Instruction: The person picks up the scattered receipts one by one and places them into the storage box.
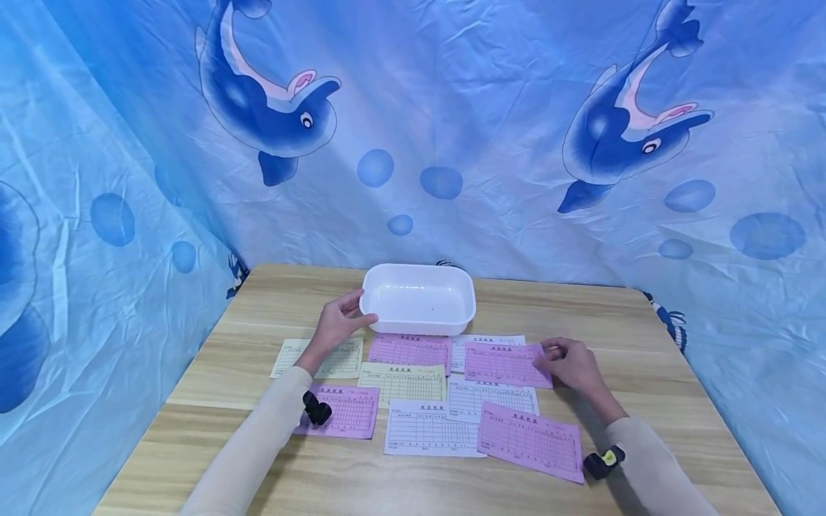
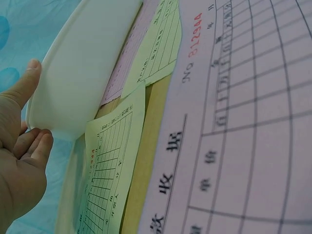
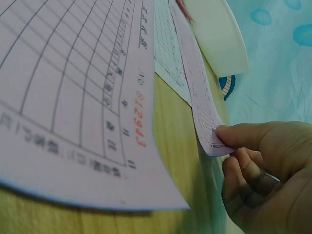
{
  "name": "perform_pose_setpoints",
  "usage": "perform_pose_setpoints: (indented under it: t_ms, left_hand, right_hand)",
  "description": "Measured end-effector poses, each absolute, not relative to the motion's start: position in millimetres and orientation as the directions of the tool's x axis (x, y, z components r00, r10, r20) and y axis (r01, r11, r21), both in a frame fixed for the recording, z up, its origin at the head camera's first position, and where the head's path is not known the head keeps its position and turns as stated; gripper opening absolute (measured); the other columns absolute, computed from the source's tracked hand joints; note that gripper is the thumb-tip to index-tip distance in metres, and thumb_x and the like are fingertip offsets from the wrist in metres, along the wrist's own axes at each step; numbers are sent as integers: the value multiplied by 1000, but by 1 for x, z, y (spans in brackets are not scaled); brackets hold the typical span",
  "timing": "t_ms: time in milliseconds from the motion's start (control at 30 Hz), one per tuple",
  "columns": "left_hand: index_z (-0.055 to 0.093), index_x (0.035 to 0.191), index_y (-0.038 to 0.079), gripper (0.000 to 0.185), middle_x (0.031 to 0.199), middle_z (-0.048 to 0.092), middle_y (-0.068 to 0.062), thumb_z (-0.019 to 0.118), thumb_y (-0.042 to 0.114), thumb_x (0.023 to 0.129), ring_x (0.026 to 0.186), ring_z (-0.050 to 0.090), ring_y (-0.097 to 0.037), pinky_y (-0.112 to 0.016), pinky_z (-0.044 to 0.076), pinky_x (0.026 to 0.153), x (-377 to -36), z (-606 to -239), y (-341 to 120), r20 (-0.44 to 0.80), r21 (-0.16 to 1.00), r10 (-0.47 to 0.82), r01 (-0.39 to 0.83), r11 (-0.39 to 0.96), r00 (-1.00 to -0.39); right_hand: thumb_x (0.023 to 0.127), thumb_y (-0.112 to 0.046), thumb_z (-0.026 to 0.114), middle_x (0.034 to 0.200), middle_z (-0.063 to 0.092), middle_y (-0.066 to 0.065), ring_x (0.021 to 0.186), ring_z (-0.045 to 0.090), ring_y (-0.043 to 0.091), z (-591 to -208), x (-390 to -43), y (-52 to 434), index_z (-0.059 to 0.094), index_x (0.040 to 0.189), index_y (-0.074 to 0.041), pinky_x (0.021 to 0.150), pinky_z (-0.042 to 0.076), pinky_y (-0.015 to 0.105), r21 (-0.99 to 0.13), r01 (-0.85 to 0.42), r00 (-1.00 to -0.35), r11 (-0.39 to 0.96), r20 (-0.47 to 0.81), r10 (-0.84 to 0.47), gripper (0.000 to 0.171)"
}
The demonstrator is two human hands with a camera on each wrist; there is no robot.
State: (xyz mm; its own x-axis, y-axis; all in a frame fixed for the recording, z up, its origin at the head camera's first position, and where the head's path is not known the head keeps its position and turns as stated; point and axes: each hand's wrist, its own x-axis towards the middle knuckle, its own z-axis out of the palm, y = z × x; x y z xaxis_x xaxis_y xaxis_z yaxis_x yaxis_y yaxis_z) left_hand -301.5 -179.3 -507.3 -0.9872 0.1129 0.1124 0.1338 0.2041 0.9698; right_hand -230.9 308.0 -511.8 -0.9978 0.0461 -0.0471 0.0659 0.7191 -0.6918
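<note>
Right of frame centre, the edge of a pink form [image 1: 507, 364] is pinched by the right hand [image 1: 571, 364]. Farther up, at centre, the white tray [image 1: 418, 297] is gripped at its left rim by the left hand [image 1: 337, 324] on the worktop [image 1: 645, 337].

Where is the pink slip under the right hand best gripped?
By its right edge, coming from the right. The right hand already pinches that edge of the pink slip, lifted off the wooden table in the right wrist view; its other edges lie flat over neighbouring slips.
</note>
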Motion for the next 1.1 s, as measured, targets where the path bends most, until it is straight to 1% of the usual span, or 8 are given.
perform_pose_setpoints:
  t_ms: [67,167,267,400,500,667,867,1100]
  left_hand:
    - [45,152,0,80,149,52,-23,86,22,86,137,52,-37,-31,53,107,-302,-507,-179,112,970,114,134,204,-987]
    - [47,151,2,80,149,53,-21,86,24,85,137,53,-34,-29,53,106,-303,-507,-180,102,971,108,123,207,-989]
    - [46,152,2,81,149,53,-21,87,24,85,137,53,-34,-30,52,107,-304,-507,-180,102,970,114,124,209,-988]
    - [46,152,2,82,149,53,-22,87,25,85,137,53,-35,-32,51,108,-304,-507,-180,101,968,113,124,218,-988]
    - [46,152,2,82,148,53,-22,86,25,85,137,53,-35,-31,51,108,-303,-507,-180,101,967,112,124,223,-989]
    - [47,151,2,81,148,53,-22,87,25,85,136,54,-35,-30,51,108,-302,-507,-180,100,969,114,123,216,-988]
    - [47,152,2,82,150,53,-20,87,27,85,136,54,-33,-31,52,108,-302,-507,-181,98,967,118,123,223,-988]
    - [46,152,3,82,150,52,-20,86,27,85,137,54,-33,-31,51,108,-302,-505,-180,84,967,115,109,232,-990]
  right_hand:
    - [85,-13,81,90,73,9,79,66,18,-511,-231,309,69,118,6,61,54,23,-683,36,-999,730,-25,26,40]
    - [87,-13,80,93,73,11,83,67,21,-507,-230,311,71,114,6,65,56,25,-673,-17,-1000,739,13,-11,34]
    - [89,-13,79,96,74,13,87,69,24,-503,-229,311,73,110,4,70,58,29,-665,-54,-999,745,39,-37,29]
    - [90,-13,77,99,74,14,89,69,25,-497,-228,312,74,110,2,74,58,31,-657,-73,-997,750,58,-47,25]
    - [91,-14,77,99,74,13,89,68,24,-494,-227,313,74,109,1,73,56,28,-658,-73,-997,749,66,-40,23]
    - [92,-15,77,98,73,10,86,66,21,-488,-225,315,74,107,-3,67,55,22,-673,-62,-998,737,60,-29,20]
    - [93,-18,76,97,72,9,84,64,19,-480,-226,320,73,106,-5,65,55,22,-684,-66,-998,727,62,-32,18]
    - [94,-21,76,95,73,10,82,66,19,-470,-227,324,72,107,-3,64,56,23,-745,-48,-999,665,31,-38,23]
